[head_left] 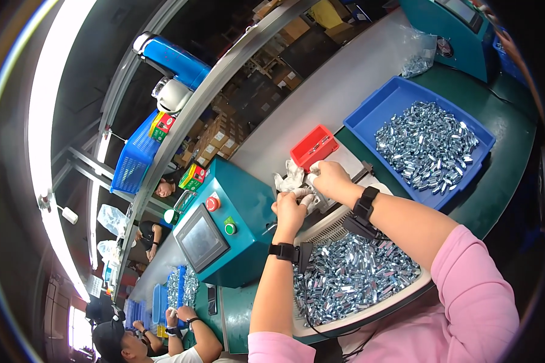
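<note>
My left hand (289, 210) is closed, its fingers curled together, with white covering on some fingertips. My right hand (332, 180) sits just beyond it to the right, fingers pinched and also partly covered in white. What either one grips is hidden. A crumpled white cloth, perhaps a glove (291, 176), lies beside both hands. Behind it stands a small red bin (313, 147) with a few metal pieces inside. Below my wrists, a beige basket (426, 279) holds a heap of small shiny metal parts (357, 275).
A blue tray (369, 104) of similar metal parts stands at the right. On the left is a teal machine (246, 196) with a screen (201, 237), and red and green buttons. Another person (181, 339) works at lower left. A metal shelf rail (209, 85) crosses above.
</note>
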Demonstrator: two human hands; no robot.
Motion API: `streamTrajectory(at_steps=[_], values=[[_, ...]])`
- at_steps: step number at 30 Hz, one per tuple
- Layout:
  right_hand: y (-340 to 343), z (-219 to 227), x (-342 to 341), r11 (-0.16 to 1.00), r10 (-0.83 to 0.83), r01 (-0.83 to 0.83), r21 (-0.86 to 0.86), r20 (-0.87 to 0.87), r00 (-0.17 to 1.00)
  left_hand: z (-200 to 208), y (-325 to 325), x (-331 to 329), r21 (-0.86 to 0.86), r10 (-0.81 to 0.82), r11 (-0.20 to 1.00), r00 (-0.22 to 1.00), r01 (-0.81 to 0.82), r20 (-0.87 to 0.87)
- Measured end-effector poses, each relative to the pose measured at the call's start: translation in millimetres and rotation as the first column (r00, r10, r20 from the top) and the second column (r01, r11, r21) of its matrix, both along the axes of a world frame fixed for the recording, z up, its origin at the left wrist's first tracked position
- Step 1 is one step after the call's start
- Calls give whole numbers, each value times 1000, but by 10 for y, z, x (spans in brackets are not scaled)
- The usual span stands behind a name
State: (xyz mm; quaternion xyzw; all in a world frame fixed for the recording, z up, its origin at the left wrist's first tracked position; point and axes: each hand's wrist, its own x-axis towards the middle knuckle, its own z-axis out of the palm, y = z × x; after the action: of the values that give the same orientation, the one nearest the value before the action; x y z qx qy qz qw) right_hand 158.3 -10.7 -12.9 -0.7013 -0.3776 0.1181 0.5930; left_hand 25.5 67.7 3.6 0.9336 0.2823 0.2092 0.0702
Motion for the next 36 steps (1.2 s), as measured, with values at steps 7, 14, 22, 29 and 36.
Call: streamTrajectory(at_steps=[7,14,22,29,36], values=[[-43,41,21,991,134,-135,24,40,990,176,-121,-46,-208,-76,973,988,103,134],[-167,191,-204,820,397,-502,274,358,845,332,-178,-182,-603,114,781,911,165,397],[-229,268,-275,644,747,-742,189,58,663,256,-112,-279,-683,38,649,883,335,468],[-212,238,-236,640,757,-734,227,-25,653,334,-216,-248,-747,53,535,867,395,496],[-248,314,-211,626,770,-737,256,-51,636,342,-151,-277,-807,9,306,846,506,534]])
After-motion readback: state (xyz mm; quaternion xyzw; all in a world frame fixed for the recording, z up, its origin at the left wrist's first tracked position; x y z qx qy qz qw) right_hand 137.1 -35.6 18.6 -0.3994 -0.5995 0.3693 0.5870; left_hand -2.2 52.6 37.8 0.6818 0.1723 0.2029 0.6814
